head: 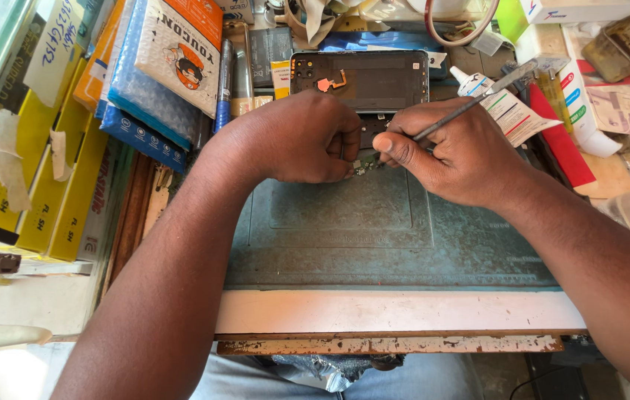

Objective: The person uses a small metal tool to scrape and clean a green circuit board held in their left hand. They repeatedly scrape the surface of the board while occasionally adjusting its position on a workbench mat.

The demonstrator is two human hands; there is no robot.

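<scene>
My left hand [296,141] is curled shut over a small green circuit board [365,164], pinning it on the grey-green work mat [345,237]. My right hand [456,152] pinches a thin metal tool [478,100], its tip down at the board between my two hands. Just beyond my fingers lies an opened phone frame [363,78], dark inside with an orange flex part near its top left. Most of the small board is hidden under my fingers.
Bubble-wrap pouches [148,67] and yellow boxes [55,178] fill the left side. Pens [224,81] lie beside the phone. A white glue tube [504,107], red card [559,141] and boxes [626,104] crowd the right. The bench's worn front edge [389,344] runs below the mat.
</scene>
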